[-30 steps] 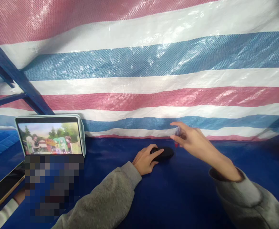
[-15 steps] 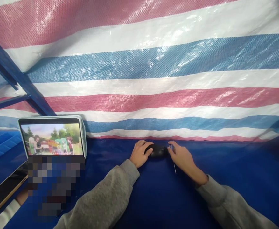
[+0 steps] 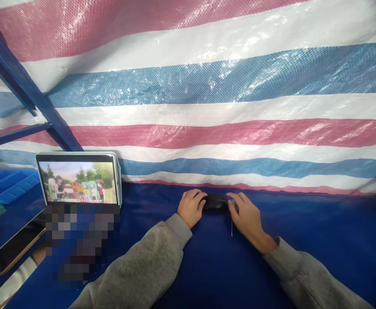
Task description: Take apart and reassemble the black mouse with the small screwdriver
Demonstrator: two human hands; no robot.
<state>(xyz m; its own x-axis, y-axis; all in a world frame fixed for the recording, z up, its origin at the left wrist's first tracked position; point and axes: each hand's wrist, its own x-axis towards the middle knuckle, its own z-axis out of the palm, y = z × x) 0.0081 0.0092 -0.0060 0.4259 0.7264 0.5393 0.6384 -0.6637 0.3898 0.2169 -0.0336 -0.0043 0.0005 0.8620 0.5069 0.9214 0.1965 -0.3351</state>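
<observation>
A black computer mouse (image 3: 216, 201) rests on the dark blue tabletop between my hands. My left hand (image 3: 191, 209) is closed around its left end, with thumb and fingers gripping it. On the other side, my right hand (image 3: 246, 214) has curled fingers at the mouse's right end, close to it or touching it. A thin pale stick (image 3: 232, 228) pokes out below the right fingers, pinched in them. What its upper end is, and whether it meets the mouse, is hidden.
On the left stands a tablet (image 3: 78, 180) playing a cartoon. A phone (image 3: 14, 246) lies nearer, beside another person's sleeve (image 3: 17, 281) and a blurred patch. Blue trays (image 3: 10, 186) sit at far left. A striped plastic sheet (image 3: 223, 133) hangs behind the table (image 3: 303, 227).
The camera view has shifted slightly, moving the tablet rightward. The mouse now looks flatter and tilted differently. My right hand has come over its right end, and the stick hangs more upright.
</observation>
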